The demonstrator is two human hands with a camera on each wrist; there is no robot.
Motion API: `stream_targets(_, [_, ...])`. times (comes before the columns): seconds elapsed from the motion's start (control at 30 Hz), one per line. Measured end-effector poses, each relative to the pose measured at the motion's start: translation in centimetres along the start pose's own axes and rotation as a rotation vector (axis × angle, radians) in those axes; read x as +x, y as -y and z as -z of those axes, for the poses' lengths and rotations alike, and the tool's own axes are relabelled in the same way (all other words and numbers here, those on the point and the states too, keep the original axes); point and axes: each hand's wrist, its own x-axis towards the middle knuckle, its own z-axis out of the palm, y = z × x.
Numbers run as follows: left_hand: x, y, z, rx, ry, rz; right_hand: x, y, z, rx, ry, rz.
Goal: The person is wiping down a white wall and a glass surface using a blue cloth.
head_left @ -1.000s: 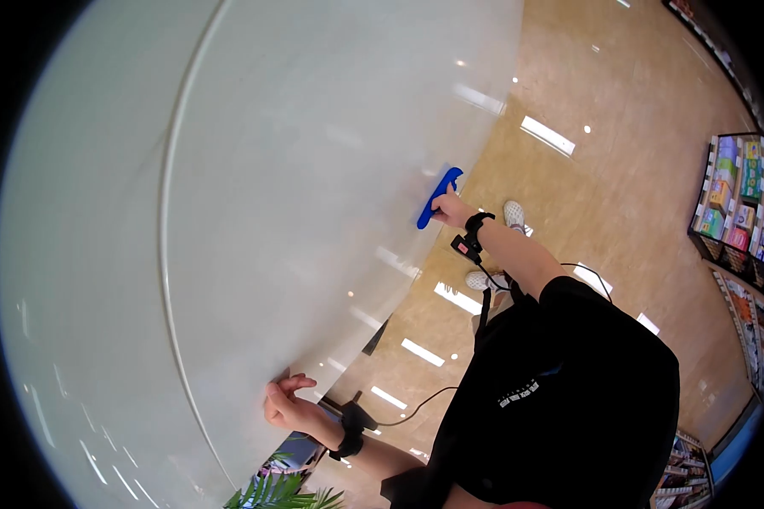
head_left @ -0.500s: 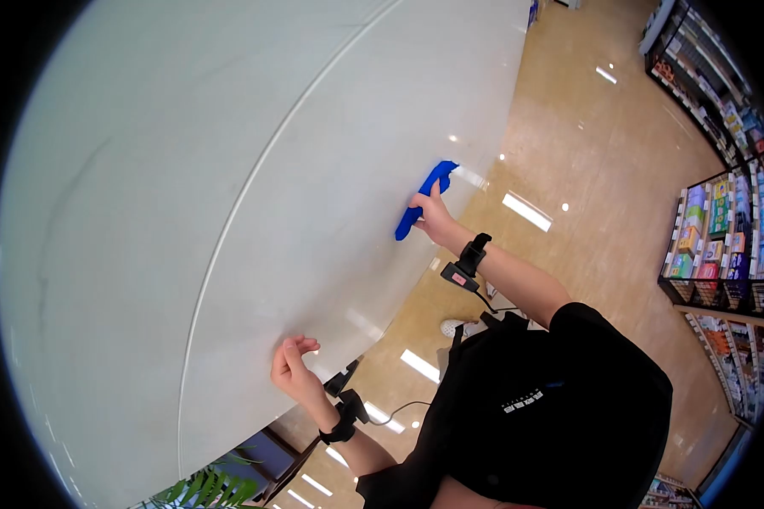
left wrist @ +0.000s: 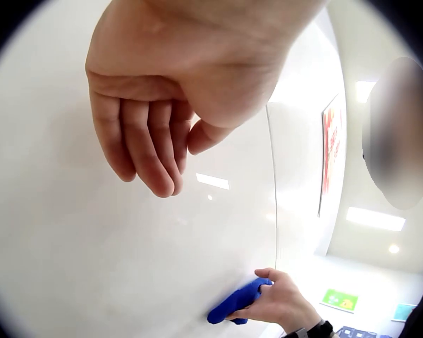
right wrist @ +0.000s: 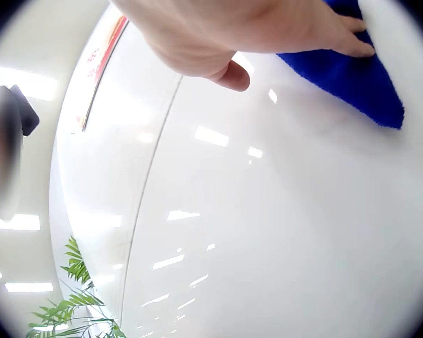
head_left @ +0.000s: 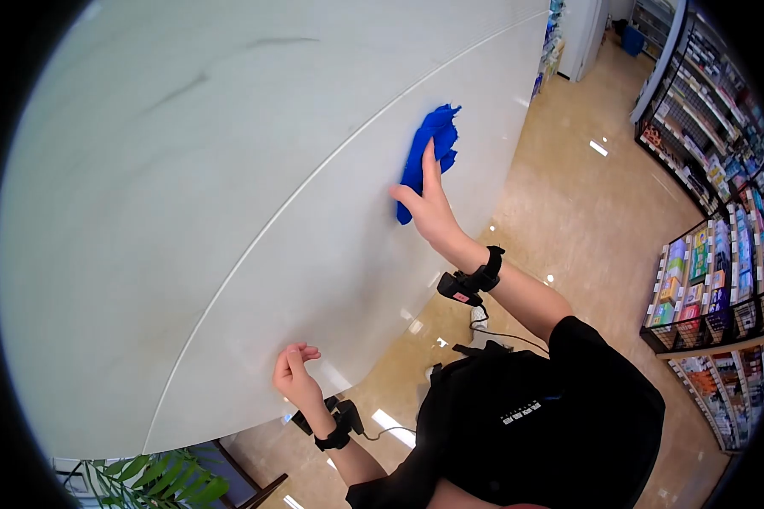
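My right hand (head_left: 434, 214) lies over a blue cloth (head_left: 411, 166) on a glossy white panel (head_left: 229, 153). Its fingers stretch along the cloth and the thumb sticks out to the side. In the right wrist view the cloth (right wrist: 363, 88) looks soft and plush, spreading flat beneath the fingertips. My left hand (head_left: 298, 377) hovers close over the panel's lower part, holding nothing. The left wrist view shows that hand's (left wrist: 180, 74) fingers loosely bent, with the other hand and the cloth (left wrist: 236, 299) farther down the panel.
A thin raised seam (head_left: 267, 227) curves across the panel, with faint dark smudges beyond it. Leafy green fronds (head_left: 174, 479) stand by the lower edge. On the right, past the shiny tan floor (head_left: 586, 195), are shelves of packaged goods (head_left: 683, 280).
My right hand and the cloth have moved up the panel, toward the seam. The fingers now lie straighter and more of the cloth shows. The head view has turned; my left hand stays low.
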Motion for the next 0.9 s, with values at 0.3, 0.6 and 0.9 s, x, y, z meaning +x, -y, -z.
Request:
stream_targets(0.3, [-0.4, -0.5, -0.3, -0.051, -0.024, -0.017, -0.9, 5.3, -2.6, -0.37, -0.034, 0.393])
stream_targets(0.6, [1.0, -2.5, -3.1, -0.012, 0.074, -0.018, -2.1, 6.0, -2.1, -0.527, 0.038, 0.461])
stream_targets(0.9, [1.4, -3.3, -3.9, 0.075, 0.031, -0.006, -2.3, 3.8, -1.3, -0.129, 0.125, -0.128])
